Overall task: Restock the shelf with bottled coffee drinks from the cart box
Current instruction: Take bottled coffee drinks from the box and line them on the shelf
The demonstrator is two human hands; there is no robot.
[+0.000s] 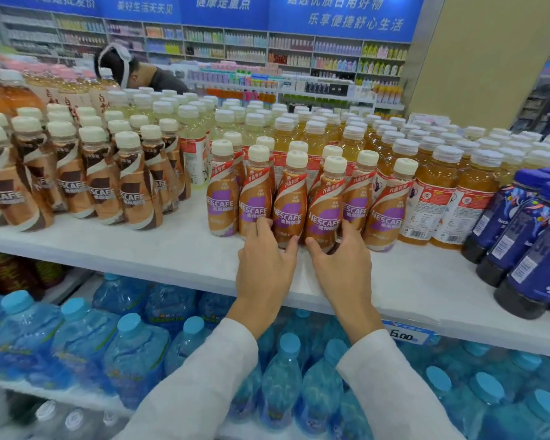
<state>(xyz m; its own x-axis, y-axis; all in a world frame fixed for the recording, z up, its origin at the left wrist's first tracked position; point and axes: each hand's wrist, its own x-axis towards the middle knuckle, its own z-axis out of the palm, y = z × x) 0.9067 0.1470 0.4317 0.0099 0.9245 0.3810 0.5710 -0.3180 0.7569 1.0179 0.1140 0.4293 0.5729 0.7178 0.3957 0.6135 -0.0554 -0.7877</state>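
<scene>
On the white shelf [172, 258], in the front row of purple-labelled Nescafé drinks, the left grip [265, 262] curls thumb and fingers round the base of an upright coffee bottle [289, 198]. The right grip [342, 262] clasps the base of the neighbouring coffee bottle [326, 204] just beside it. Brown-labelled bottles [77, 179] stand to the left, amber drink bottles [435, 192] and dark blue bottles [521, 249] to the right, and blue-capped water bottles [134, 354] fill the shelf below.
</scene>
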